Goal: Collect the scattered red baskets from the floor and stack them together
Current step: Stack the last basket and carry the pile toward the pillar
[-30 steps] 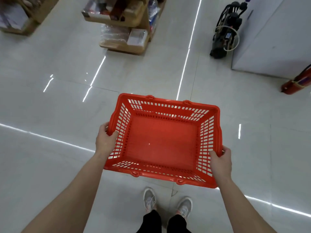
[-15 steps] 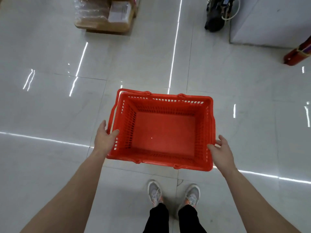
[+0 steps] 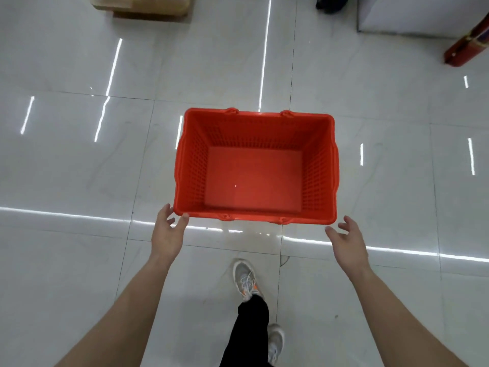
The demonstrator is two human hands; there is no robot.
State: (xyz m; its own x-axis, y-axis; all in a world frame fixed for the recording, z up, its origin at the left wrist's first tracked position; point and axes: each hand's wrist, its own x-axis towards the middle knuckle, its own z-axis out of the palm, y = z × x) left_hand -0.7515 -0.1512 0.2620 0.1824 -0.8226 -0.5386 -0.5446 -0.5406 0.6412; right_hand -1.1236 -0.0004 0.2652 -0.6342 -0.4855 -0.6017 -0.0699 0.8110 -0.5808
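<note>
The red basket (image 3: 317, 168) sits upright on the pale tiled floor (image 3: 79, 168) (mouth up), just ahead of the person's shoes. The left hand (image 3: 168, 237) is at its near left corner, fingers (image 3: 166, 211) loosely spread, thumb at the rim. The right hand (image 3: 349, 242) hovers just off the near right corner, fingers spread, clear of it.

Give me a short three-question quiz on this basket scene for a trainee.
1. True or false: the basket holds goods.
2. The right hand is: A gripping the rim; B open, clear of the basket; C inside the basket.
3. Which hand is closer to a basket corner?
Key: 1 false; 2 B; 3 the left hand.
</note>
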